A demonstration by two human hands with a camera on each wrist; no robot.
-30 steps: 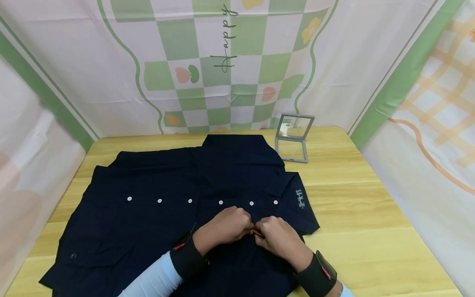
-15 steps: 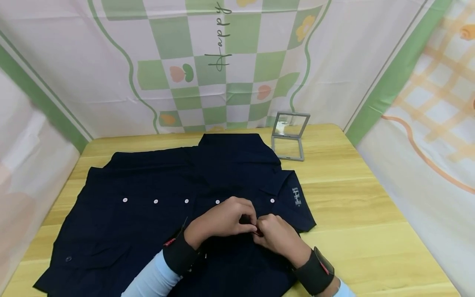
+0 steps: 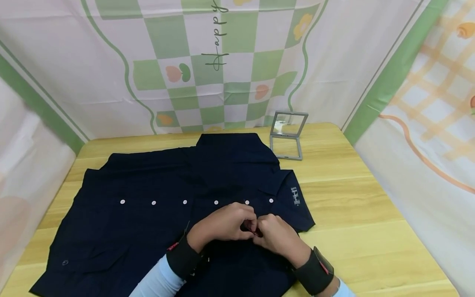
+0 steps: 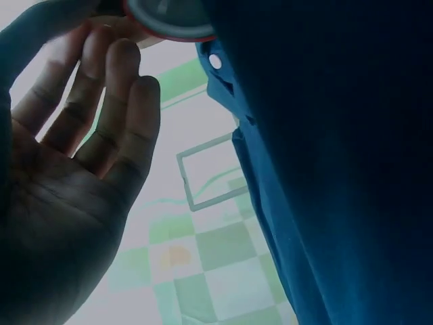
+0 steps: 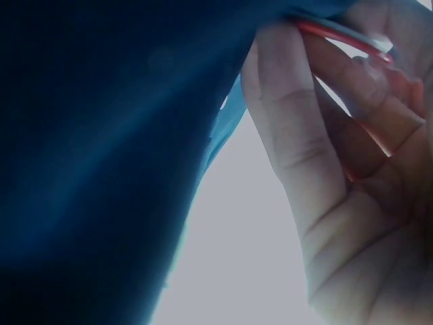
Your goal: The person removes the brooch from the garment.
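Note:
A dark navy button-up shirt [image 3: 148,177] with white buttons lies spread on the table, its printed collar [image 3: 295,196] toward the right. Over the chest area my two hands meet at a small round badge with a red rim [image 4: 172,30], mostly hidden by fingers in the head view. With thumb and fingertips my left hand [image 3: 228,222] pinches the badge from the left. My right hand [image 3: 278,236] holds its other side between curled fingers; the right wrist view shows the badge's thin red edge [image 5: 338,37] tight against the shirt cloth.
A grey square frame [image 3: 286,136] stands hinged half upright on the wooden table [image 3: 352,198], behind the shirt's upper right. Patterned cloth curtains [image 3: 237,99] enclose the back and both sides of the table.
My left fingers rose over a button half a second ago and have come down again, uncovering it. The right hand keeps its hold. The head view has shifted slightly.

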